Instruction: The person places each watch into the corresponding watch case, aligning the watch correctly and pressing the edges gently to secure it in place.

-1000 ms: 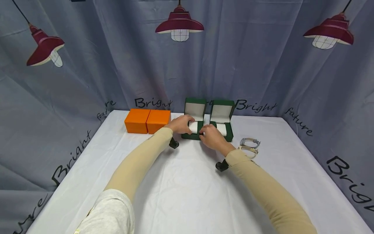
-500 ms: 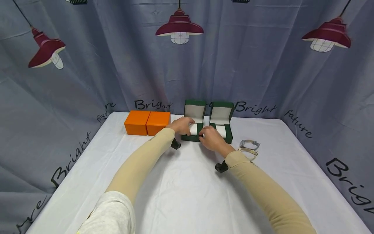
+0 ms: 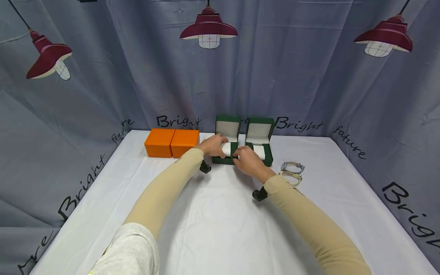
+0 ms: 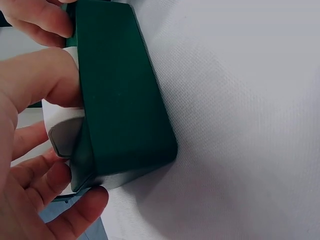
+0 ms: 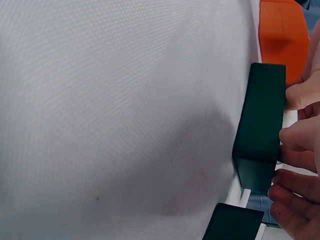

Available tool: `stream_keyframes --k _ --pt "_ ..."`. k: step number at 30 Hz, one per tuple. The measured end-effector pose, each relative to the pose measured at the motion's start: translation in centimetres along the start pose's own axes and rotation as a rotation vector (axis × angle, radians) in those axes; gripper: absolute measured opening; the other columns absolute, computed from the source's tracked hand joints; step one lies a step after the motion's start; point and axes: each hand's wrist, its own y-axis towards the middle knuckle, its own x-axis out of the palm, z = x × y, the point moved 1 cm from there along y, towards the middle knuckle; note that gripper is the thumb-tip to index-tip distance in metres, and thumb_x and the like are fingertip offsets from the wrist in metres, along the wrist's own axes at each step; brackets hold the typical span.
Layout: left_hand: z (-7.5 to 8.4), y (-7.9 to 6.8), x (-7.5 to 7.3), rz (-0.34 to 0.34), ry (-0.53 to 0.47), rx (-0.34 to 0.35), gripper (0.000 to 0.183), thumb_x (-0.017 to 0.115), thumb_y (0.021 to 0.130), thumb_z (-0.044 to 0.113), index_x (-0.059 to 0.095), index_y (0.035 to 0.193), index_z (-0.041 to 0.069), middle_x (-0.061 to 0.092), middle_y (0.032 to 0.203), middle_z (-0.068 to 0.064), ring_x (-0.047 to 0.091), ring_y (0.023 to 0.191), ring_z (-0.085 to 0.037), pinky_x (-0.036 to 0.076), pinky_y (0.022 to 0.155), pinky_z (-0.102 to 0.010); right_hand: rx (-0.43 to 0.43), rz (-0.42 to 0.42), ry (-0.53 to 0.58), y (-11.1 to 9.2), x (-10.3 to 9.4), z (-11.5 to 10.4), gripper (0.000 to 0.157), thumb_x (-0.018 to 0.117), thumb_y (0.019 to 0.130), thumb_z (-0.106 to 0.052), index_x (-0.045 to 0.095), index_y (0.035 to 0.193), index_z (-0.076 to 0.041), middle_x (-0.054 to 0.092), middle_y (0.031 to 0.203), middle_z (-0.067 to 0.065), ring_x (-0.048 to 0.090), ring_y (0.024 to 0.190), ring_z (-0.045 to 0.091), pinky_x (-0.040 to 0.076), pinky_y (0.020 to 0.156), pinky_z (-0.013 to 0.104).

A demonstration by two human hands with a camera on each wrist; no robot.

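Note:
Two green watch boxes stand with raised lids at the back of the white table. My left hand (image 3: 212,146) reaches into the left watch box (image 3: 222,160), thumb and fingers around its white cushion (image 3: 225,149). In the left wrist view the thumb dips between the cushion (image 4: 56,112) and the green front wall (image 4: 120,95), while other fingers lie by the box's end. At the same box's right end, my right hand (image 3: 250,162) grips the rim between thumb and fingers; its exact hold on the inside is partly hidden. The right watch box (image 3: 269,156) holds another white cushion (image 3: 259,152).
Two closed orange boxes (image 3: 159,144) sit side by side left of the green ones. A grey-blue watch (image 3: 293,165) and a light gold-coloured watch (image 3: 291,176) lie near my right forearm. A grey curtain (image 3: 302,84) with printed lamps hangs behind the table.
Both hands stay at the left watch box with hardly any movement. The head view tips slightly up and down; the boxes and watches keep their places.

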Motion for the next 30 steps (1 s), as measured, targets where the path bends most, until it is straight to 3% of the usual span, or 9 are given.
stream_keyframes --k 15,30 --pt "-0.10 -0.11 -0.24 -0.006 0.052 -0.005 0.069 0.078 0.081 0.034 0.055 0.144 0.016 0.047 0.138 -0.007 0.043 0.117 -0.023 0.050 0.090 -0.041 -0.008 0.001 -0.001 0.14 0.07 -0.11 0.023 0.066 0.097 -0.018 0.074 0.112 -0.003 0.067 0.126 0.016 0.058 0.121 0.035 0.052 0.099 0.045" --pt "0.01 -0.71 -0.77 0.069 0.015 -0.036 0.071 0.080 0.080 0.036 0.055 0.143 0.019 0.058 0.130 -0.004 0.050 0.107 -0.022 0.051 0.083 -0.040 0.008 -0.015 0.006 0.12 -0.10 -0.26 0.024 0.065 0.097 -0.019 0.073 0.113 -0.003 0.065 0.130 0.017 0.056 0.125 0.036 0.051 0.101 0.047"
